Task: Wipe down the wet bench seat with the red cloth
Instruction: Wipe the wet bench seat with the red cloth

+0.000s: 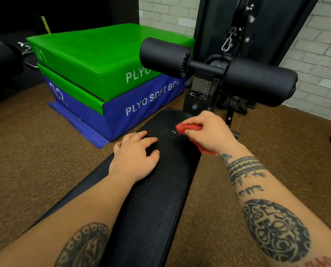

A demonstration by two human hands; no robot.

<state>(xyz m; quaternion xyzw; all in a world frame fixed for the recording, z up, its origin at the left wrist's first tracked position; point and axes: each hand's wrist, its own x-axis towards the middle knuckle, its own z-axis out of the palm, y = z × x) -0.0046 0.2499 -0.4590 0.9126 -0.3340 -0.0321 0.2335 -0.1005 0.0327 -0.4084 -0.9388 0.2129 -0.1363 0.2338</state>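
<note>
Black textured vinyl: that's the bench seat [153, 199], running from bottom centre up toward the machine frame. We see small water droplets [173, 132] glinting on it near the far end, just left of the cloth.

Red cloth [187, 130] sits at the far right edge of the seat, bunched up. Right hand [209, 132] is clamped over it, fingers curled down around the fabric, pressing it onto the pad. Part of the cloth sticks out left of the fingers, another strip shows below the wrist, hanging over the seat's right edge.

Left hand [135, 157] grips nothing. It lies flat, palm down on the seat's left half, fingers loosely spread, nearer to us than the right hand. The two hands are apart, bare pad between them.

Both forearms come in from the bottom corners, both tattooed.

Beyond the seat's far end: two black foam roller pads [257, 81] on a crossbar, mounted on a black post. A carabiner [226, 44] hangs on the machine frame behind them.

Left of the bench: a stack of soft plyo boxes, green [103, 54] on top of blue [141, 110], standing on the brown speckled rubber floor [35, 151]. White brick wall [315, 51] at back right.
</note>
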